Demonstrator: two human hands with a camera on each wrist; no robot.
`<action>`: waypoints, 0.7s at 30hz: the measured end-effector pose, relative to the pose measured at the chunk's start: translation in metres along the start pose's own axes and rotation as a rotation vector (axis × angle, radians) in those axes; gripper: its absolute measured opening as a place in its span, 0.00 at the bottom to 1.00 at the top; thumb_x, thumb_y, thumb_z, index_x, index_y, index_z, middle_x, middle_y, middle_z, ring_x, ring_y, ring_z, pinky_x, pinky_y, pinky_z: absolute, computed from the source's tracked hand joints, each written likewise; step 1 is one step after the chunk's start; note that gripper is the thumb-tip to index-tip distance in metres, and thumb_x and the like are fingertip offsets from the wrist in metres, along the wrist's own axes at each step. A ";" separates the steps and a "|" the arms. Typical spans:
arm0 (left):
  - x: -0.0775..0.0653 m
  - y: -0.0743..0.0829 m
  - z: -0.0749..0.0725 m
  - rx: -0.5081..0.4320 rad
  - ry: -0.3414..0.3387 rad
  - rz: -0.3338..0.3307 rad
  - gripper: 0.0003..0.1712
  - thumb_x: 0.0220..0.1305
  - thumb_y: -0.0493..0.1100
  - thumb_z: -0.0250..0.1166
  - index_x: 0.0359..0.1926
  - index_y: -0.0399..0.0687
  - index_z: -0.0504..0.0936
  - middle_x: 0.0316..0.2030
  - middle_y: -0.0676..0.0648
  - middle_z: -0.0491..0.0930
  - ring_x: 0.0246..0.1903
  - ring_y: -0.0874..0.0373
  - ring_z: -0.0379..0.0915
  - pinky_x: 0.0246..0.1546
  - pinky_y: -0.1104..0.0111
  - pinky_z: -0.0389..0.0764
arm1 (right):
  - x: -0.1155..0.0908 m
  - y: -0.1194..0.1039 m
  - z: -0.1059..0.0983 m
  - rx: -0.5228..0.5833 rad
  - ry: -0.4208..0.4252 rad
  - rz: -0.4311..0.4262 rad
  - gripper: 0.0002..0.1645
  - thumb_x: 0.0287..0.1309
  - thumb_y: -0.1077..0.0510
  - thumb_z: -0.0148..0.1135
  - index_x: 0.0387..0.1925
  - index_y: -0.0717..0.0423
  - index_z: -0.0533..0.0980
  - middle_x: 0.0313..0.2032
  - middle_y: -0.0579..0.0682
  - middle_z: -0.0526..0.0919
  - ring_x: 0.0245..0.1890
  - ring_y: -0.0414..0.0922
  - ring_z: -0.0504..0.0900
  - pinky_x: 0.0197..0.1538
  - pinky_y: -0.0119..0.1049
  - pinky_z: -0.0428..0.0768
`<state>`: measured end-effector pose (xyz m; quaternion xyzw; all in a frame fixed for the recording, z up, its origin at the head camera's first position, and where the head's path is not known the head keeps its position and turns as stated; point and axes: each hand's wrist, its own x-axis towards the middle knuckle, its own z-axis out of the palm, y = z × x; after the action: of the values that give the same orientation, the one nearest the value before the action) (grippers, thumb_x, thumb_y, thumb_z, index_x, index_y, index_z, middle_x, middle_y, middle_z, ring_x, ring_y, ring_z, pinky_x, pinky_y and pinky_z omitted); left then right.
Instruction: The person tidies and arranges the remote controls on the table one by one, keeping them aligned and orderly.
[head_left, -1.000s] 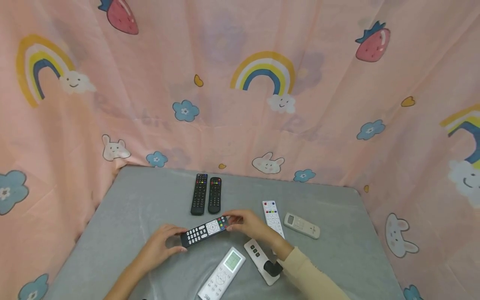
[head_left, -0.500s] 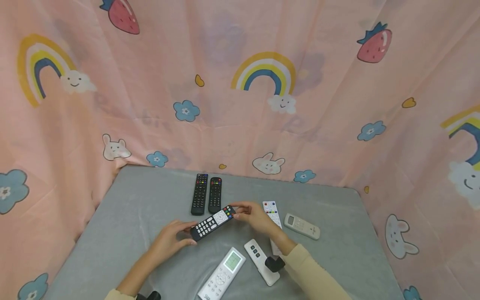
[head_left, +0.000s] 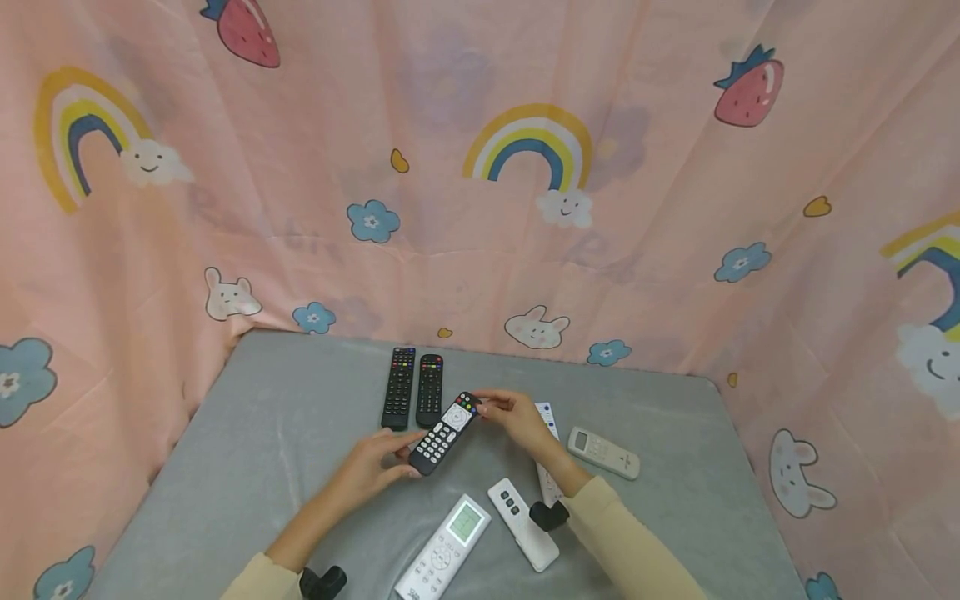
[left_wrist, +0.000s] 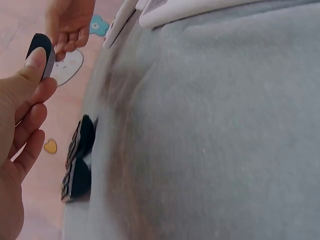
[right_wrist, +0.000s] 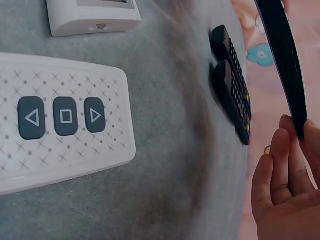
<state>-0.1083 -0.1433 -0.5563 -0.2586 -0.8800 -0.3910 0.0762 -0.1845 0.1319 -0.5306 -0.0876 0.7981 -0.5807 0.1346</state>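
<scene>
a: near to far, go.
b: closest: white remote with a screen [head_left: 442,550], then white three-button remote [head_left: 521,518], both lying on the grey cloth [head_left: 292,400]. the dark block [head_left: 549,516] beside the right forearm [head_left: 567,473] overlaps that second one in head view. if it dips, i'd expect a bump.
a: hands?
b: left hand [head_left: 363,471] pinches the near end of the dark remote with white keys [head_left: 444,435], thumb against fingers. right hand [head_left: 520,423] pinches its far end. wrist views show me it's off the cloth, slanted in head view.
a: weak point?
b: two end pinches only. uneven pull could twist it or pop one end loose, i think. forearm also crosses the slim white remote [head_left: 548,483]; a low sweep could drag it. beige remote [head_left: 604,452] sits apart, to the right.
a: far side?
b: longer black remote [head_left: 398,389] and shorter black remote [head_left: 430,387], side by side before the curtain [head_left: 450,267]. a slip here could knock the shorter one.
</scene>
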 end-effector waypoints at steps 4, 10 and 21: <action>0.006 0.003 0.005 0.018 -0.008 0.022 0.34 0.45 0.47 0.77 0.58 0.51 0.82 0.29 0.58 0.80 0.31 0.72 0.69 0.35 0.76 0.77 | 0.008 0.005 0.000 0.008 0.026 -0.015 0.19 0.64 0.64 0.61 0.55 0.64 0.79 0.43 0.64 0.86 0.44 0.59 0.86 0.49 0.42 0.85; 0.012 0.007 0.010 0.022 -0.016 -0.005 0.33 0.49 0.48 0.75 0.59 0.49 0.81 0.29 0.58 0.78 0.31 0.71 0.69 0.36 0.75 0.77 | 0.014 0.004 0.002 0.031 0.088 0.022 0.15 0.64 0.65 0.61 0.51 0.65 0.80 0.42 0.62 0.87 0.42 0.51 0.87 0.49 0.41 0.86; 0.018 0.010 0.019 0.097 -0.001 -0.039 0.33 0.52 0.49 0.74 0.61 0.49 0.80 0.29 0.59 0.79 0.31 0.71 0.70 0.37 0.73 0.78 | 0.022 0.005 0.004 0.057 0.131 0.063 0.16 0.65 0.65 0.59 0.53 0.66 0.79 0.43 0.64 0.87 0.39 0.44 0.86 0.48 0.40 0.86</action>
<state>-0.1172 -0.1167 -0.5570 -0.2378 -0.9028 -0.3492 0.0807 -0.2041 0.1238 -0.5390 -0.0203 0.7906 -0.6034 0.1026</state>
